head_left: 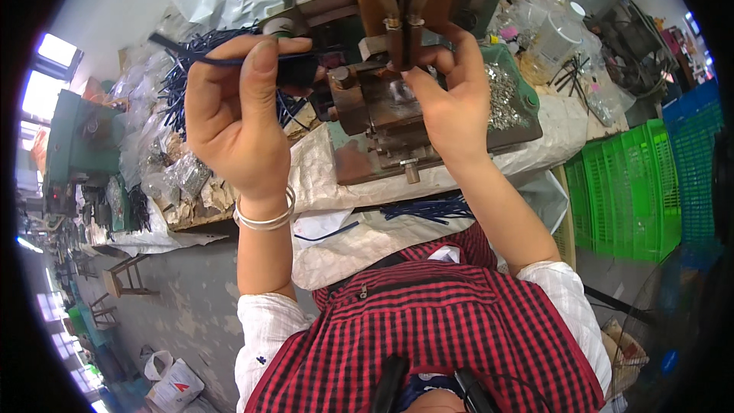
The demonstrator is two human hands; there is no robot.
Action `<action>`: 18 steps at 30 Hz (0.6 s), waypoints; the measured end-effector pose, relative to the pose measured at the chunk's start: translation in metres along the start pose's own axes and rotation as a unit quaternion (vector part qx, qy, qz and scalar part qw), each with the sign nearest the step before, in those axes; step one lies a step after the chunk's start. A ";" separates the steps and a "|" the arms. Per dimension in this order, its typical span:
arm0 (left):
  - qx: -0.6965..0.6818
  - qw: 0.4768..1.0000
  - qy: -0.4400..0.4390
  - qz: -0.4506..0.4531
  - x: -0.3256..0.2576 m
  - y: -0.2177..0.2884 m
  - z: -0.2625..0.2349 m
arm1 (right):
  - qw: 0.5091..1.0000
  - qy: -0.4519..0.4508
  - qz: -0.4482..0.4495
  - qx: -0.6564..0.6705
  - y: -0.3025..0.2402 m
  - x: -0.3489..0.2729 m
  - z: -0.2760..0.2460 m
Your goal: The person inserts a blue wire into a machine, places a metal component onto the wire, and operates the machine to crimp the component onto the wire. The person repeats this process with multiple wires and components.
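My left hand [243, 111] is closed, thumb against the fingers, on a dark blue strip [174, 47] whose free end sticks out to the left. It is held up beside the left of a dark, worn metal press [382, 103]. My right hand [459, 99] is at the press's right side, with thumb and fingertips drawn together at the upright tooling [403, 42]. What those fingertips pinch, if anything, is hidden by the hand and tooling. Small shiny metal pieces [502, 99] lie heaped just right of my right wrist.
Dark blue strips [172, 99] are piled behind my left hand, and more strips [428, 210] lie on the cloth near my lap. Clear plastic bags [138, 134] crowd the bench's left. A clear plastic jar [552, 38] stands right. Green crates [627, 191] are stacked beyond the bench's right end.
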State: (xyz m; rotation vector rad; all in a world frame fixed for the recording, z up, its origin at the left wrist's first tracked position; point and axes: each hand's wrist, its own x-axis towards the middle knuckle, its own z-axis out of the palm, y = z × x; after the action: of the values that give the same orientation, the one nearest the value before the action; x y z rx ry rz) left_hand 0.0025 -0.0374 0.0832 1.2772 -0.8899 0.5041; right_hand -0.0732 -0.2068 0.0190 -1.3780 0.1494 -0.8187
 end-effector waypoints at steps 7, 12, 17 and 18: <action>-0.005 1.000 0.017 0.016 -0.015 0.013 0.003 | 0.998 -0.014 0.058 -0.002 0.013 0.003 -0.019; 0.005 1.000 -0.007 0.024 -0.003 0.022 0.002 | 0.748 0.011 -0.168 -0.642 0.026 0.023 -0.110; 0.018 1.000 -0.001 0.014 0.004 -0.004 0.000 | 0.738 -0.012 -0.176 -0.651 0.061 0.016 -0.134; 0.013 1.000 -0.003 0.001 0.001 -0.001 -0.001 | 0.752 -0.008 -0.177 -0.634 0.062 0.020 -0.134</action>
State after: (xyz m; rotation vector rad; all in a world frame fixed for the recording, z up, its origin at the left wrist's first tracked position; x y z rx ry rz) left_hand 0.0044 -0.0367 0.0830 1.3016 -0.8916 0.5155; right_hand -0.1056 -0.3287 -0.0608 -2.7715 0.5066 -1.0593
